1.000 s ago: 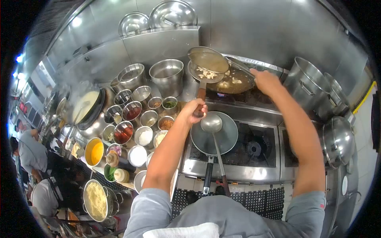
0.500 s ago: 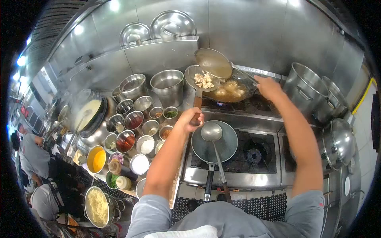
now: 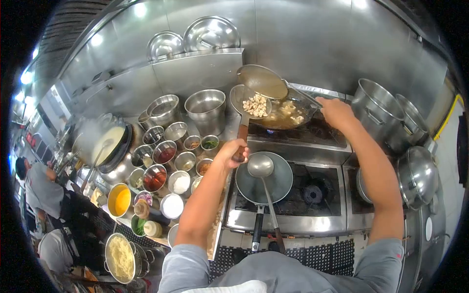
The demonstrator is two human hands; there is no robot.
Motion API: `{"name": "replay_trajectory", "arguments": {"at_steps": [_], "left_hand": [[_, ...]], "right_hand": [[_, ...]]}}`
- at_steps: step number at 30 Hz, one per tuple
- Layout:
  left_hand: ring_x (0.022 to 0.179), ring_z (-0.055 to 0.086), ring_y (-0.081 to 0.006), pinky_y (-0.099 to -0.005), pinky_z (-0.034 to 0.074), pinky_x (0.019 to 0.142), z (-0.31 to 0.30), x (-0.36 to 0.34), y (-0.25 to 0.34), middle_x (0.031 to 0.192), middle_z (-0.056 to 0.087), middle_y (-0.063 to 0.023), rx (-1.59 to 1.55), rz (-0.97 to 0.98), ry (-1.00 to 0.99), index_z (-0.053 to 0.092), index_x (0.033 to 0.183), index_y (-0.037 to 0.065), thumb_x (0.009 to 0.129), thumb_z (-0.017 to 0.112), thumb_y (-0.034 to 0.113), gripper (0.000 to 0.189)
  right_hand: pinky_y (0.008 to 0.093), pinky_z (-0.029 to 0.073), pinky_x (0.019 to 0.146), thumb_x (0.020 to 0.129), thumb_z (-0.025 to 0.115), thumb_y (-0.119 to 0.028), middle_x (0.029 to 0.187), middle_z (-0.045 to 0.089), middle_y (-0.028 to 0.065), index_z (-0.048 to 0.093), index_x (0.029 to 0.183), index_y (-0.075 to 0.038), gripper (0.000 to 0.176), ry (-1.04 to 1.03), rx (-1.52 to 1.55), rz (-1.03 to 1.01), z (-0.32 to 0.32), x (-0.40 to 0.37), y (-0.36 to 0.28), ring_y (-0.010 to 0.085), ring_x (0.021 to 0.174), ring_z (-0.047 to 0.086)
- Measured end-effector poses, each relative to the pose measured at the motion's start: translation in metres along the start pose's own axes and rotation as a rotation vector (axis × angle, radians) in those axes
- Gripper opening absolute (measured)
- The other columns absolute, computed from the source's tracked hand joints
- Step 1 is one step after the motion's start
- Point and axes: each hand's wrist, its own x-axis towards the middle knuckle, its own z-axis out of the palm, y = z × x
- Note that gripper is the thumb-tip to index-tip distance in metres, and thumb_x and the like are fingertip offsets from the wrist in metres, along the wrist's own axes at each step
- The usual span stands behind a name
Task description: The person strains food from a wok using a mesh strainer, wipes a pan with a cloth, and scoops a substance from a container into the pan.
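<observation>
Firmly, the left hand's fingers (image 3: pixel 243 149) and the right hand's (image 3: pixel 337 113) curl closed around handles.

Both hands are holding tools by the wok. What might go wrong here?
If the left hand tilts its strainer, food pieces might fall out. Liquid splashing from the wok could meet the flame below. The front pan and ladle have handles past the stove edge; a bump might shift them.

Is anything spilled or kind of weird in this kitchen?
I see no clear spill. One odd thing: a big ladle lies in the gray pan, and both its handle and the pan's stick out past the stove's front edge. Someone might bump them.
</observation>
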Motion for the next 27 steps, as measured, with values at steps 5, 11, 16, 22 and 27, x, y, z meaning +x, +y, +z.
{"name": "replay_trajectory", "arguments": {"at_steps": [5, 11, 16, 22, 27], "left_hand": [[0.048, 0.047, -0.0125, -0.0252, 0.039, 0.042, 0.021, -0.008, -0.001, 0.063, 0.051, -0.0065, -0.008, 0.042, 0.051, 0.042, 0.081, 0.006, 0.078, 0.05, 0.004, 0.009], [0.047, 0.047, -0.0141, -0.0278, 0.041, 0.042, 0.009, -0.004, 0.003, 0.062, 0.053, -0.007, 0.126, 0.043, 0.132, 0.045, 0.076, 0.005, 0.078, 0.05, 0.006, 0.005], [0.043, 0.049, -0.0171, -0.0333, 0.041, 0.037, 0.012, -0.001, 0.007, 0.059, 0.051, -0.0082, 0.407, 0.148, 0.214, 0.045, 0.076, 0.003, 0.078, 0.049, 0.007, 0.006], [0.04, 0.05, -0.0229, -0.0353, 0.041, 0.036, 0.009, 0.021, 0.01, 0.059, 0.051, -0.0112, 0.727, 0.304, 0.303, 0.044, 0.08, -0.002, 0.077, 0.049, 0.007, 0.011], [0.056, 0.064, -0.0333, -0.0397, 0.052, 0.049, 0.033, 0.012, 0.01, 0.09, 0.059, -0.0306, 1.083, 0.281, 0.505, 0.038, 0.111, -0.011, 0.078, 0.046, 0.008, 0.038]], "right_hand": [[0.0472, 0.05, 0.075, 0.086, 0.043, -0.012, 0.096, 0.063, 0.0185, 0.05, 0.119, -0.016, 0.034, -0.064, -0.004, 0.017, 0.077, 0.024, -0.027, 0.0357, 0.091, 0.062], [0.0453, 0.051, 0.075, 0.087, 0.048, -0.014, 0.095, 0.064, 0.0161, 0.053, 0.113, -0.013, 0.027, -0.018, 0.147, 0.086, 0.048, 0.02, 0.006, 0.0339, 0.09, 0.062], [0.0464, 0.05, 0.076, 0.087, 0.046, -0.012, 0.095, 0.063, 0.017, 0.052, 0.113, -0.01, 0.027, 0.031, 0.162, 0.175, 0.055, 0.009, 0.045, 0.036, 0.088, 0.062], [0.047, 0.051, 0.075, 0.086, 0.048, -0.011, 0.094, 0.063, 0.02, 0.053, 0.107, -0.006, 0.022, 0.08, 0.085, 0.258, 0.118, 0.02, 0.069, 0.0369, 0.088, 0.062], [0.0437, 0.053, 0.071, 0.087, 0.048, -0.011, 0.095, 0.063, 0.0198, 0.053, 0.104, -0.001, 0.02, 0.037, 0.054, 0.338, 0.142, 0.023, 0.074, 0.0348, 0.087, 0.063]]}}
